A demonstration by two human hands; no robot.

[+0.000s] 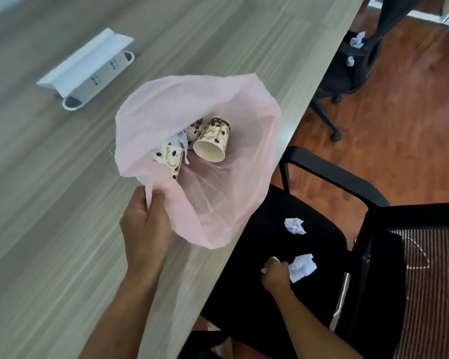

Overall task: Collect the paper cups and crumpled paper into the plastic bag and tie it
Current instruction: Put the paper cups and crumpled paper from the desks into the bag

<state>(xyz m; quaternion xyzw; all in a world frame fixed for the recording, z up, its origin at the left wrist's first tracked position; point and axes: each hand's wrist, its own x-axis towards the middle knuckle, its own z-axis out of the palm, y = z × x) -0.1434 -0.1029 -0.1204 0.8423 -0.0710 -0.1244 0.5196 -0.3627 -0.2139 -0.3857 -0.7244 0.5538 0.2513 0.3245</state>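
A pink plastic bag [246, 193] lies open on the table edge, its mouth facing me. Inside it are paper cups with a coffee-bean print [213, 143] and a bit of crumpled paper [180, 142]. My left hand [145, 218] pinches the bag's near rim. My right hand [275, 275] is down on the black chair seat, gripping a crumpled paper ball [302, 268]. Another crumpled paper ball [294, 226] lies loose on the same seat, a little farther from me.
A white socket box [88, 68] stands raised from the grey wood table [49, 177]. The near black chair [329, 182] sits tight against the table edge. A second chair [347, 73] farther back holds two more paper balls [357, 40]. Wooden floor lies to the right.
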